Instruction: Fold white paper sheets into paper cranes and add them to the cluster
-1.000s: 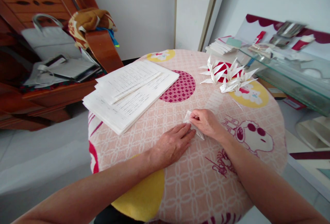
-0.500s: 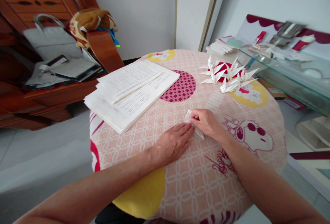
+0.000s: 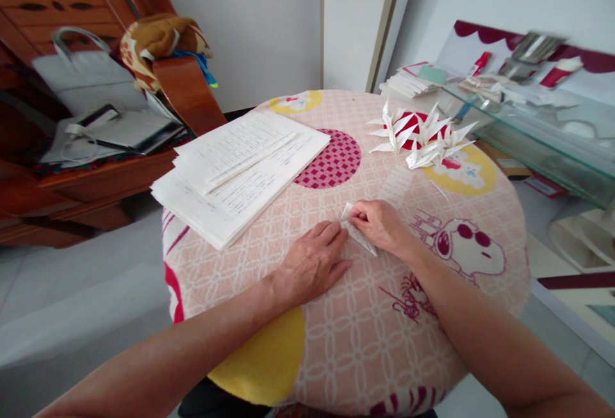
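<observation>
A small folded piece of white paper (image 3: 361,240) lies on the patterned tablecloth (image 3: 336,341) between my hands. My right hand (image 3: 377,222) has its fingers pinched closed on the paper's upper edge. Flat on the cloth, my left hand (image 3: 314,258) rests with its fingers stretched out, the fingertips touching the paper's left edge. Part of the paper is covered by the right fingers. Beyond my right hand sit several folded white paper cranes (image 3: 423,139), grouped on the cloth.
A stack of printed sheets (image 3: 240,174) lies at the table's left. To the right stands a glass shelf (image 3: 542,149) with a metal container (image 3: 538,47) and papers. A wooden chair (image 3: 185,94) at the left holds a grey bag (image 3: 89,81).
My left hand has drawn back slightly from the paper, showing more of it. The right hand keeps its pinch. The whole view has shifted a little.
</observation>
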Tool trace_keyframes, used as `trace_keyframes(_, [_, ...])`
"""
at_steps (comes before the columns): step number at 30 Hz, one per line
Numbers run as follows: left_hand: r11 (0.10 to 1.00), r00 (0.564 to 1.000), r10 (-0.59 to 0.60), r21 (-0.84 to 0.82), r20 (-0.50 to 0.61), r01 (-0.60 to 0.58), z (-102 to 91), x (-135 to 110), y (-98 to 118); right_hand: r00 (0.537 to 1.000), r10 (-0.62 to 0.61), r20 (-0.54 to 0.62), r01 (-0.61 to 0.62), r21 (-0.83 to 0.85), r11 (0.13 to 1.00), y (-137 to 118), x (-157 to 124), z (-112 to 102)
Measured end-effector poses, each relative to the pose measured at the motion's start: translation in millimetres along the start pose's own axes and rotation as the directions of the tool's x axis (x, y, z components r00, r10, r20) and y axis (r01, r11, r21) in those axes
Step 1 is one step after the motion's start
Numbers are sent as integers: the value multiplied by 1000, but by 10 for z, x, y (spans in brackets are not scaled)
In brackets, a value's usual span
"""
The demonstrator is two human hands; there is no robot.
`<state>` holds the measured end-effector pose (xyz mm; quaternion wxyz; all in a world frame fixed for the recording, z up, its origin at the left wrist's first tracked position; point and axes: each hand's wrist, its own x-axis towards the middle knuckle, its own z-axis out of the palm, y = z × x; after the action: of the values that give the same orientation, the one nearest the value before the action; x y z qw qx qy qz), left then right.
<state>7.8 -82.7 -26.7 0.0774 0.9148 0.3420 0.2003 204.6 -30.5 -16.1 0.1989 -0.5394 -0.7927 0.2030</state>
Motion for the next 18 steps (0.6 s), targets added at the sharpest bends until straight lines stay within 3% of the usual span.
trace_keyframes(12, [998,999,-49,32,-19,50,17,19,-32,1000,23,4,-23,8,1000,-15,14,-4])
trace_keyframes(18, [993,996,88,-75,-31,-90,44,32,-72,999,47,15,-47,41,998,-6,24,-1])
